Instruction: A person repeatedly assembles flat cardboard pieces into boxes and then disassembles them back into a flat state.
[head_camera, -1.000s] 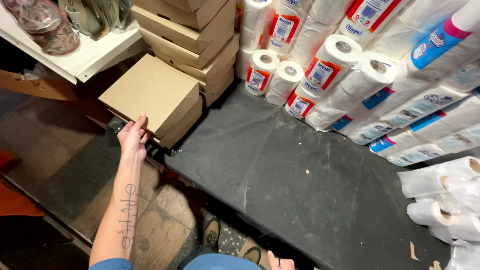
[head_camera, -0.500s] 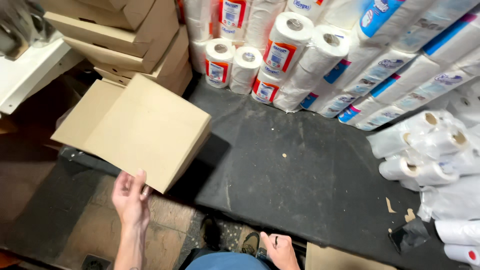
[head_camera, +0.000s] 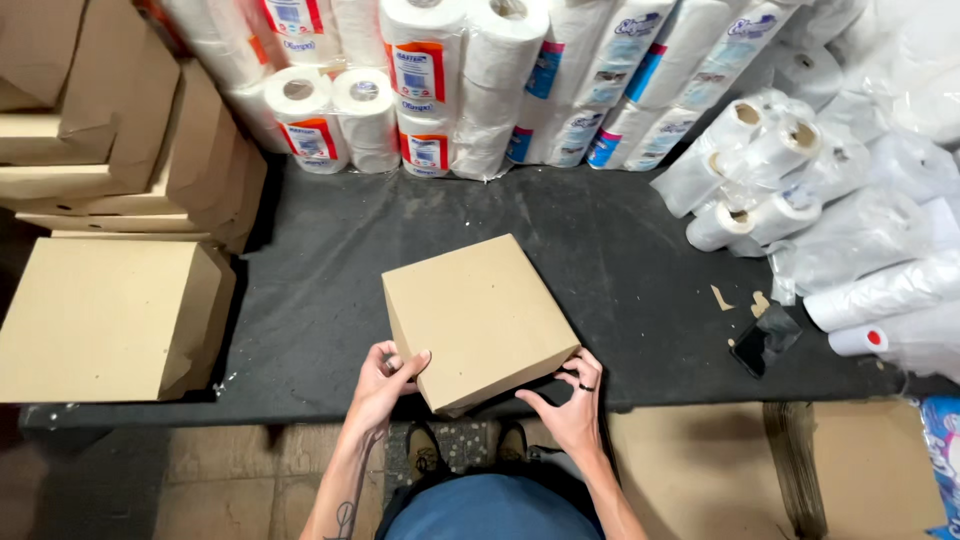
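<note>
Half a second before, the left hand had hung open beside a box at the table's left edge with the right hand barely in view; by this moment both hands had closed in on a single cardboard box (head_camera: 480, 320) at the near middle of the black table (head_camera: 310, 300).

Along the back of the table stood a row of wrapped paper rolls (head_camera: 440, 90), some in plastic packs, with a heap of clear bag rolls (head_camera: 760, 170) to the right. A stack of flat brown boxes (head_camera: 120, 150) rose at the left, and below it another closed carton (head_camera: 100, 320) lay on the table's left end.

The held box was shut, so its contents could not be seen. It sat tilted, its near corner over the table edge.

The left hand (head_camera: 385, 385) curled its fingers (head_camera: 415, 362) loosely around the box's near left side. The right hand (head_camera: 570, 405), wearing a dark ring, pressed spread fingertips (head_camera: 572, 372) against the near right edge.

A small dark phone-like object (head_camera: 762, 338) lay to the right.
</note>
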